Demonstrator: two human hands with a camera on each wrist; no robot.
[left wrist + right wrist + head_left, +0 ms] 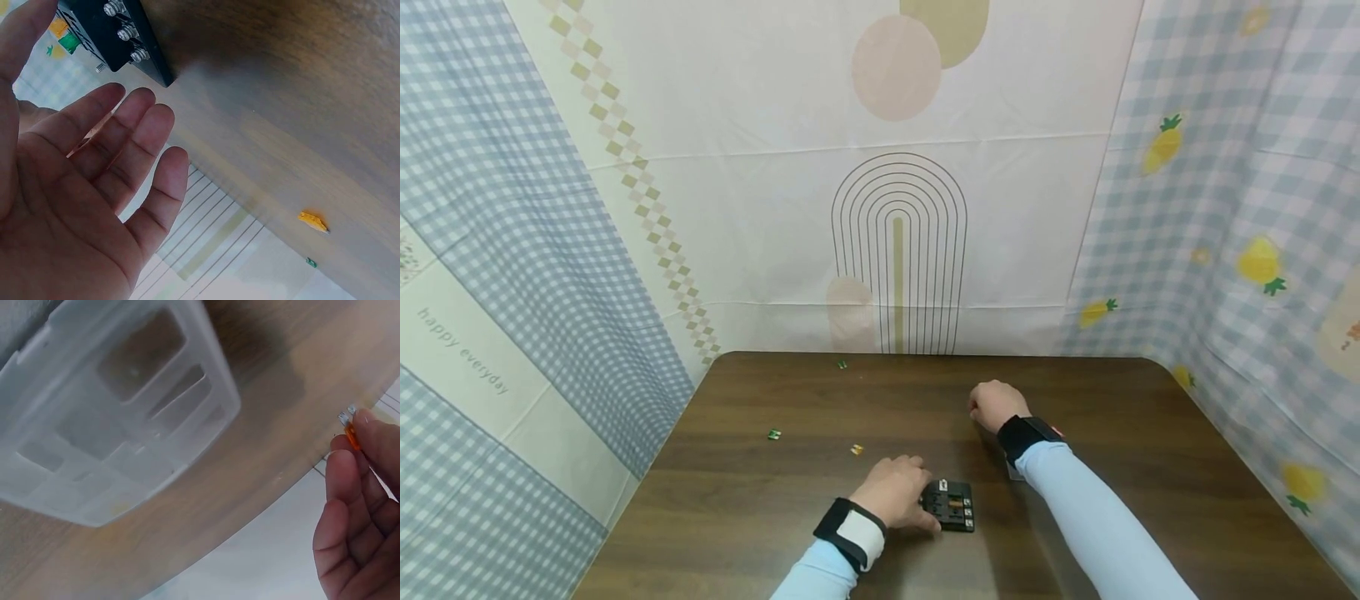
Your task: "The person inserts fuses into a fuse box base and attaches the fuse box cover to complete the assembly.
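Note:
A black fuse block (957, 518) with metal screw terminals (128, 32) lies on the table near its front middle. Orange and green fuses (70, 42) show at its far side in the left wrist view. My left hand (897, 493) is at the block's left side with relaxed fingers; its thumb reaches toward the block, and contact cannot be made out. Farther back and to the right, my right hand (997, 406) pinches an orange blade fuse (352, 435) between thumb and fingertip, its metal prongs pointing away from the palm.
A clear plastic compartment case (134, 434) lies under my right forearm, mostly hidden in the head view. A yellow fuse (857, 449), a green fuse (774, 434) and another green piece (842, 365) lie on the wooden table (715, 500). Printed cloths (775, 233) hang behind and beside it.

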